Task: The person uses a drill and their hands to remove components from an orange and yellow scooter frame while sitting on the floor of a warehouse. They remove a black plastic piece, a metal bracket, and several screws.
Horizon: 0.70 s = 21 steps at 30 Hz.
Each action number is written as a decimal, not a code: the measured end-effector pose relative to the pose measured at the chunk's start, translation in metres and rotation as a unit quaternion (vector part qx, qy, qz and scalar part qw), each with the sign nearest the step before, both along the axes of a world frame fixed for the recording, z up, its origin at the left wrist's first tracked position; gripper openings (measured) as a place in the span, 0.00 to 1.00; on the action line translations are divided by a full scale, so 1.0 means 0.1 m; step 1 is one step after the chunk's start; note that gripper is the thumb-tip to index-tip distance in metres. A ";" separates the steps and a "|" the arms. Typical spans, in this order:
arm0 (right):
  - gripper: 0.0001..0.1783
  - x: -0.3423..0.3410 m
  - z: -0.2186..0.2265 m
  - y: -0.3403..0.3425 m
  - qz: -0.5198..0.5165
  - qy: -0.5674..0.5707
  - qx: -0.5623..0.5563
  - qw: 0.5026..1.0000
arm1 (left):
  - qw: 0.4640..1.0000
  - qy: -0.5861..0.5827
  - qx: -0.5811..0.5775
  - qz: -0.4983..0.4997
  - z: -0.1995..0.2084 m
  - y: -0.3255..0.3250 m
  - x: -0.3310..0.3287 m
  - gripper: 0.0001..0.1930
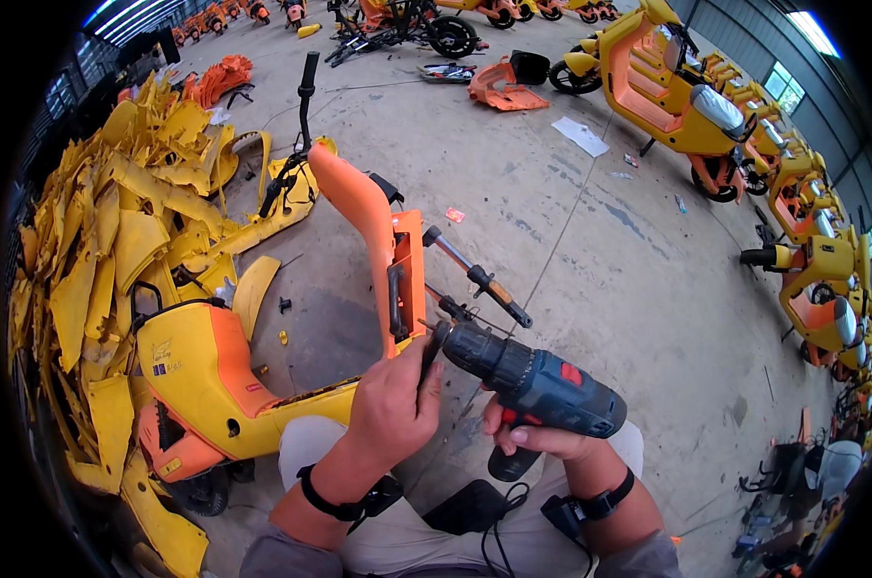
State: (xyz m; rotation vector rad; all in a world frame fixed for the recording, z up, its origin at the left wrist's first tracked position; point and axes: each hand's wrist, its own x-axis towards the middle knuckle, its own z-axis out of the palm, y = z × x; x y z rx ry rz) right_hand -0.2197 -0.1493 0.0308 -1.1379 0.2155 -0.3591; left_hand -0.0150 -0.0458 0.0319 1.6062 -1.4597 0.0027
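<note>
A cordless drill [551, 385], dark blue-grey with red accents, is gripped by its handle in my right hand [542, 438]. Its black chuck points left toward the scooter's front end. My left hand [392, 405] is closed beside the chuck, thumb up, around a slim black piece [432, 352] whose kind I cannot make out. Both hands are just in front of the orange front panel [410, 275] of a partly dismantled yellow-and-orange scooter [205, 366]. Bare fork legs [479, 277] stick out to the right of that panel. The bit's tip is hard to see.
A tall heap of yellow body panels [128, 222] lies behind the scooter on the left. An orange shell [503, 89] and a sheet of paper [580, 135] lie on the concrete floor. Parked scooters [667, 106] line the right side. Tools and parts [802, 482] are scattered at lower right.
</note>
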 end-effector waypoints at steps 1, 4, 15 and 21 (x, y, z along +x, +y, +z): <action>0.29 0.00 0.01 0.00 -0.006 -0.012 0.017 1.000 | 1.000 -0.001 -0.008 -0.001 0.00 -0.01 -0.01 0.16; 0.30 0.00 0.03 0.01 -0.002 -0.021 0.057 0.998 | 1.000 0.002 -0.018 -0.006 0.00 -0.01 -0.01 0.16; 0.36 0.03 0.01 0.06 -0.004 -0.041 0.101 0.994 | 0.999 0.036 -0.026 -0.011 -0.03 -0.03 -0.01 0.15; 0.40 0.05 0.01 0.05 0.005 -0.053 0.129 0.990 | 0.999 0.032 -0.034 -0.012 -0.03 -0.04 0.00 0.14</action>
